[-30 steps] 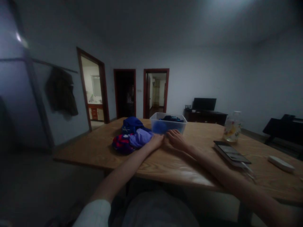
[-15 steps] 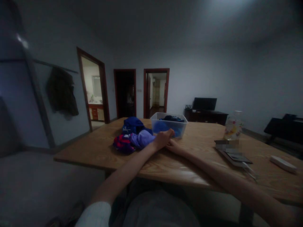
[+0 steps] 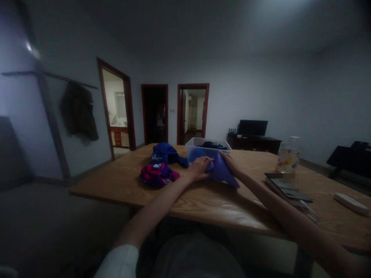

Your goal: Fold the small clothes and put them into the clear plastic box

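Note:
A purple cloth (image 3: 222, 174) hangs spread between my two hands, in front of the clear plastic bin (image 3: 194, 144). My left hand (image 3: 199, 169) grips its left side with bent fingers. On the other side, my right hand (image 3: 231, 162) pinches the upper right edge, and a corner droops toward the table. Dark and blue fabric pieces (image 3: 213, 145) fill the bin. To the left lie a crumpled blue fabric item (image 3: 164, 153) with light marks and a pink-and-purple patterned fabric bundle (image 3: 157, 175).
The wooden table (image 3: 116, 187) carries a flowered clear jar (image 3: 289, 156), a dark flat folder-like item (image 3: 285, 189) with a pale cable (image 3: 308, 210), and a white oblong object (image 3: 351, 203) at the right. A television (image 3: 252, 127) stands beyond, near several doorways.
The purple cloth has left the patterned bundle's side and moved right, now spread between my hands. My hands, close together before, have drawn apart. The view has shifted slightly.

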The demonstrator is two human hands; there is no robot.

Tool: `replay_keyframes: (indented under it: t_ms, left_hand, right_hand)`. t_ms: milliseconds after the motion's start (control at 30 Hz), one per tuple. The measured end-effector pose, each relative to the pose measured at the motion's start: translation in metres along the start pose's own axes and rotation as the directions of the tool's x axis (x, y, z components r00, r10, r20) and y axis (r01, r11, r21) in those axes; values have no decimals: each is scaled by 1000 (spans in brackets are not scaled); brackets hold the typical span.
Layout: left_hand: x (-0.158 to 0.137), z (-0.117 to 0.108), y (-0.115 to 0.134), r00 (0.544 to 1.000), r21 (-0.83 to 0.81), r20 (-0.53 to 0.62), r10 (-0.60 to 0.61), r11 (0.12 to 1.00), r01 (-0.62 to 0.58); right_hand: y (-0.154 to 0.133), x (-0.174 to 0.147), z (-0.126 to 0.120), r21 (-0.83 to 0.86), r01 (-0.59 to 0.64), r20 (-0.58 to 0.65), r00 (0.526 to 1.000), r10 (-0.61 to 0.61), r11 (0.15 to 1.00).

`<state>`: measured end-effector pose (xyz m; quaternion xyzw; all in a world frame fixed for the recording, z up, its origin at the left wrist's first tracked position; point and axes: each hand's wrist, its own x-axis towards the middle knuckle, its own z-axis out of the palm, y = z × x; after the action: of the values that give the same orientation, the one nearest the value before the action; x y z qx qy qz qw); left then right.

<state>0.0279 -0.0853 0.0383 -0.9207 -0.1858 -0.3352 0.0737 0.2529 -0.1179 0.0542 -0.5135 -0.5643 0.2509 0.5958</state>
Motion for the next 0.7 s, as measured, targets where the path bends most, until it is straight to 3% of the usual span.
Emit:
replay_keyframes:
  t_ms: [100,200,433,500,600,700]
  left_hand:
    - [1,0,-5,983,-30,-27,-179,984,178]
    - [2,-6,-12,930,-53,-104,-353,936,349]
    - [-2,-18,-37,876,89,-154,-457,877,473]
    - [-3,-23,-35,916,133,-155,-369,911,390]
    - [-2,-25,-16,995,147,-77,-66,986,76]
    - [3,-17,13,981,129,-6,192,973,-190]
  right_hand:
    - [-9,-8,6,-31,-79,35,996,80,996]
    - [-18,-15,12,-28,-111,82,990,113,993]
    - [-17,-9,7,-23,-160,86,983,161,987]
    - [-12,-8,8,-36,-151,93,984,154,988]
    - [-5,-10,13,-6,-105,95,990,105,994]
    - [0,-14,19,55,-111,125,987,104,992]
